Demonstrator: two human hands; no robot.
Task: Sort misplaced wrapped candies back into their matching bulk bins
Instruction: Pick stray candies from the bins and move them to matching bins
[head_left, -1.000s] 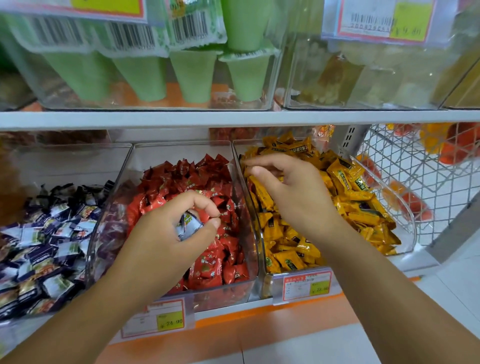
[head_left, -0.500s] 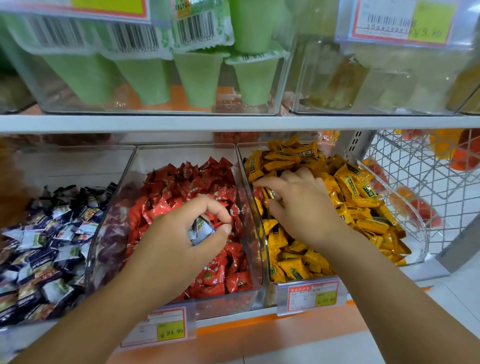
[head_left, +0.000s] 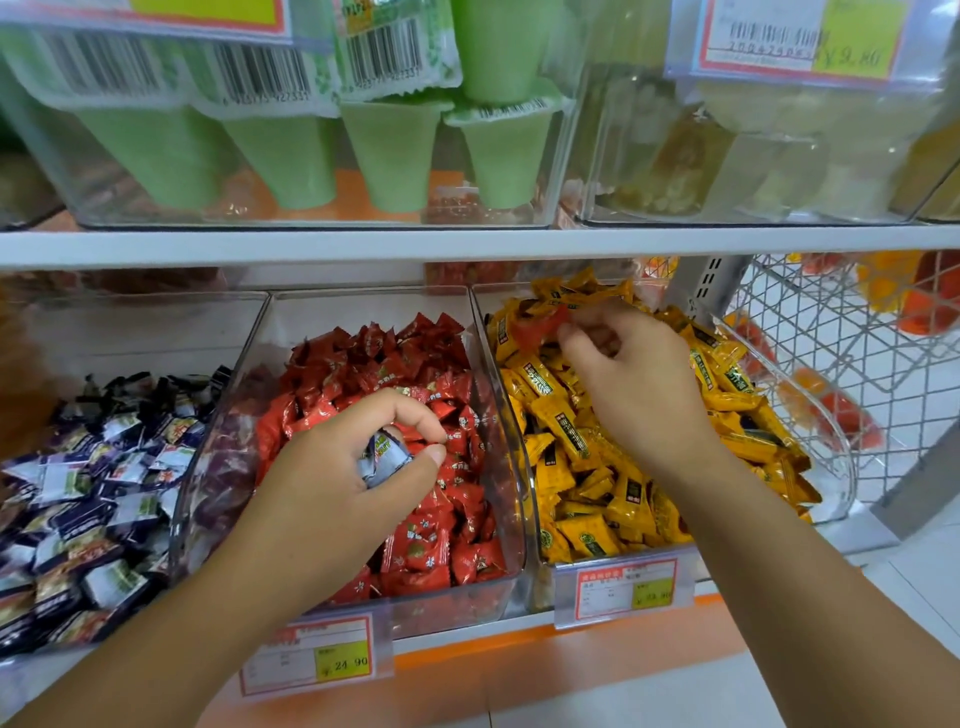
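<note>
Left hand (head_left: 343, 478): over the red bin (head_left: 363, 306), forearm entering from lower left, back of hand up. Fingers curled; forefinger and thumb clasp a blue-white candy (head_left: 384, 457) above the red pile.

Right hand (head_left: 644, 389): over the yellow bin (head_left: 836, 467), just right of the red bin, wrist bent, fingers reaching left toward the back. Fingertips pinch a red candy (head_left: 540, 327), blurred, at the yellow pile's rear.

Dark bin (head_left: 130, 322): left of the red bin.

The middle bin (head_left: 363, 312) stands between the left bin (head_left: 130, 322) and the right bin (head_left: 836, 467), under the shelf (head_left: 467, 244).
</note>
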